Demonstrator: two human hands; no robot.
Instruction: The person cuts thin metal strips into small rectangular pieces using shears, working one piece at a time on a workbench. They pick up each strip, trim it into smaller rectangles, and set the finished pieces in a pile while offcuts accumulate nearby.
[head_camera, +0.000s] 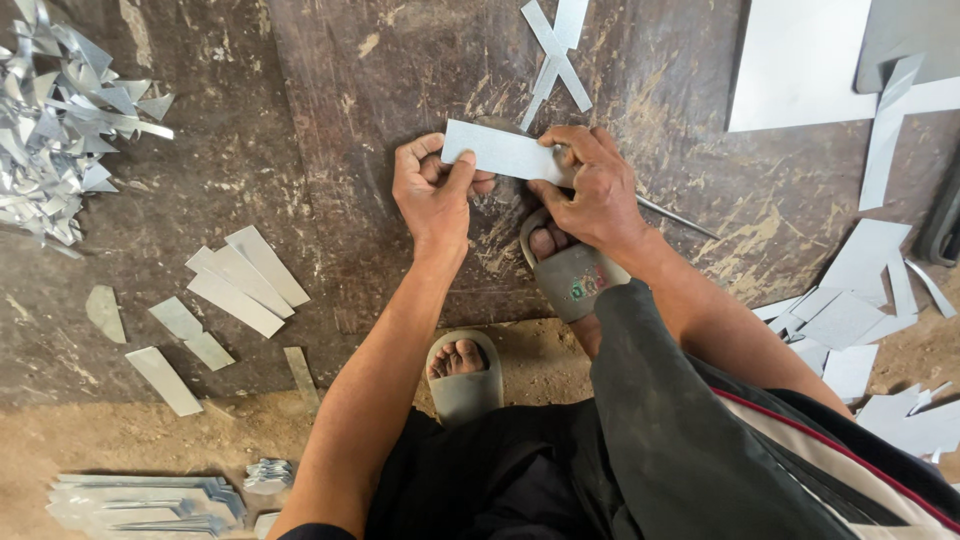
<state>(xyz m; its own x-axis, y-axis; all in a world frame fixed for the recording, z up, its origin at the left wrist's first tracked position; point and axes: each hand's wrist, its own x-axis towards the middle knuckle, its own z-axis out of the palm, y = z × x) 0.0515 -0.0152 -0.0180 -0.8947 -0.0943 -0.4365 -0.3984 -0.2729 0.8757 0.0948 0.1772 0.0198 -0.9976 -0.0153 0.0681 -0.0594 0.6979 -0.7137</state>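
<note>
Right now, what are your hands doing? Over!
Left hand and right hand both grip one flat grey metal strip, held over the dark floor plate. A thin rod lies under the right hand. Nothing blocking.

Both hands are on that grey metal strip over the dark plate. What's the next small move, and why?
Probably press the metal strip flat and steady before working it. The left hand pinches its left end and the right hand covers its right end, so it sits held just above the dark plate, beside a thin rod.
</note>
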